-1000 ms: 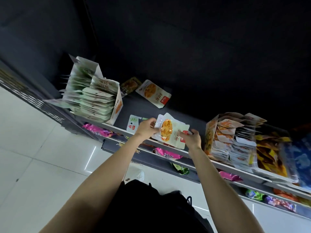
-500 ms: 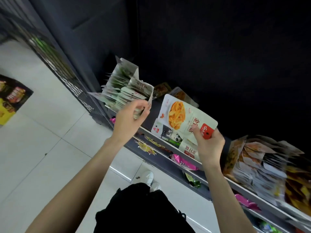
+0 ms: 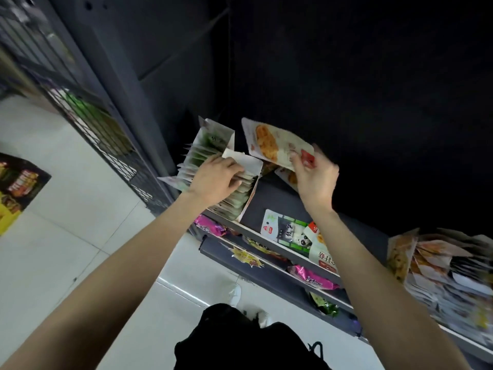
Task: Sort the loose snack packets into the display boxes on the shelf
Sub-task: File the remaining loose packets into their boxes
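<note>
Two hands up at the shelf [image 3: 282, 209], mid-frame. My left hand [image 3: 217, 178] lies on the green-pkt display box [image 3: 226, 166] at centre frame, fingers curled over the tops of the standing pkts and the box's white front flap; I can't tell whether they pinch a pkt or only press. My right hand [image 3: 316, 180], just right of centre, pinches an orange snack packet [image 3: 274, 145] by its red-label corner, fingers narrow on it, the pkt held in the air above the shelf, right beside the box's upper edge. It's motion-blurred.

Loose on the shelf, lower centre-right: a panda packet [image 3: 286, 232] lying flat, w/ another orange-print packet [image 3: 321, 252] overlapping its right side. One more orange pkt [image 3: 289, 177] lies behind the right hand, partly hidden. At the right edge of the frame, a second display box [image 3: 437, 265] full of orange pkts, blurred. Lower shelves show pink wrappers [image 3: 210, 227]. White floor tiles [image 3: 66, 209] fill the left side.
</note>
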A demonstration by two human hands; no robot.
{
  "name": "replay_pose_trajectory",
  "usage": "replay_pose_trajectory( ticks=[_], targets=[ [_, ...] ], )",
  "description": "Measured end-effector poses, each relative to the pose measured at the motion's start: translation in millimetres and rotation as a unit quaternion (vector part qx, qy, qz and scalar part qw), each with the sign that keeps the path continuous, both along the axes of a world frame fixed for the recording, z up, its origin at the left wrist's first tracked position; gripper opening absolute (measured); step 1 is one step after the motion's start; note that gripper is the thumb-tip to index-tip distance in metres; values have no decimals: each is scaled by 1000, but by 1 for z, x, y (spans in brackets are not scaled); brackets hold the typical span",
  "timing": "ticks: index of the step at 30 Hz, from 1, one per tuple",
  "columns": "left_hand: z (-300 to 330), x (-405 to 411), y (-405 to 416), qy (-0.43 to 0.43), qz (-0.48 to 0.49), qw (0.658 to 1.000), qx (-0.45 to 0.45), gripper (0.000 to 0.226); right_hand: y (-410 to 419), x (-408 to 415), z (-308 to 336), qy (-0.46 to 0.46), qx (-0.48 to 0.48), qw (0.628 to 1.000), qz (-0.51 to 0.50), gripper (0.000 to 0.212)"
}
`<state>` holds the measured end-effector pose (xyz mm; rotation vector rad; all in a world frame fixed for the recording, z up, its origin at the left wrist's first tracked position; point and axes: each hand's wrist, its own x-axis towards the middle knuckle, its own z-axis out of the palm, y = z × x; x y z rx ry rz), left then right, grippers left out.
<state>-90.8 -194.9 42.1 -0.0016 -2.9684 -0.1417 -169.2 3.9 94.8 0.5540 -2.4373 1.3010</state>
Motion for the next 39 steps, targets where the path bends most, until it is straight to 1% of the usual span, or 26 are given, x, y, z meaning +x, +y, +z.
replay_pose_trajectory(
  ticks=[2,3,4,5,7,9,11,13,14,15,17,18,22,25,27,28,31,32,34,36,39],
  targets=[
    [-7,5,-4,44,-6,999,3,23,-17,-4,-6,71,98,991,54,20],
    [-10,6,-6,61,-8,998,5,21,-25,-7,-7,95,149,981,84,19],
    [-13,7,-8,77,-12,997,7,19,-33,-10,-8,100,205,967,110,20],
    [-14,6,-8,89,-18,996,8,17,-42,-13,-6,86,271,950,129,22],
    [-16,6,-10,105,-28,994,15,16,-63,-18,-1,47,400,904,147,27],
    [-16,5,-12,119,-33,992,22,14,-82,-21,6,28,471,869,151,27],
    [-15,4,-13,129,-37,991,25,13,-93,-23,10,16,507,846,161,28],
    [-15,3,-15,137,-37,989,30,11,-94,-24,14,-5,506,843,181,36],
    [-16,3,-15,139,-36,989,36,10,-92,-23,17,3,501,846,183,38],
    [-17,3,-16,140,-33,989,43,10,-91,-21,19,29,501,846,178,38],
    [-19,3,-18,140,-29,988,52,12,-91,-17,21,99,521,832,160,36],
    [-20,4,-18,140,-29,988,54,12,-92,-14,21,117,530,825,156,35],
    [-19,6,-18,132,-32,989,64,10,-99,-13,17,116,540,817,168,36],
    [-18,7,-18,127,-30,989,72,13,-103,-18,-1,76,533,821,192,34],
    [-17,9,-18,118,-31,989,79,22,-105,-18,-19,43,520,827,208,33],
    [-16,9,-18,112,-31,990,82,28,-105,-19,-26,38,504,838,206,32],
    [-18,11,-17,102,-22,991,82,33,-99,-18,-35,51,411,892,184,28],
    [-19,12,-16,102,-17,991,82,33,-96,-18,-36,61,397,899,178,26],
    [-20,13,-14,104,-9,991,84,32,-92,-18,-42,62,403,896,177,24],
    [-19,12,-12,103,-4,991,84,32,-95,-21,-46,39,405,896,180,21],
    [-17,12,-8,104,10,991,88,33,-100,-26,-45,11,412,891,191,23]
  ],
)
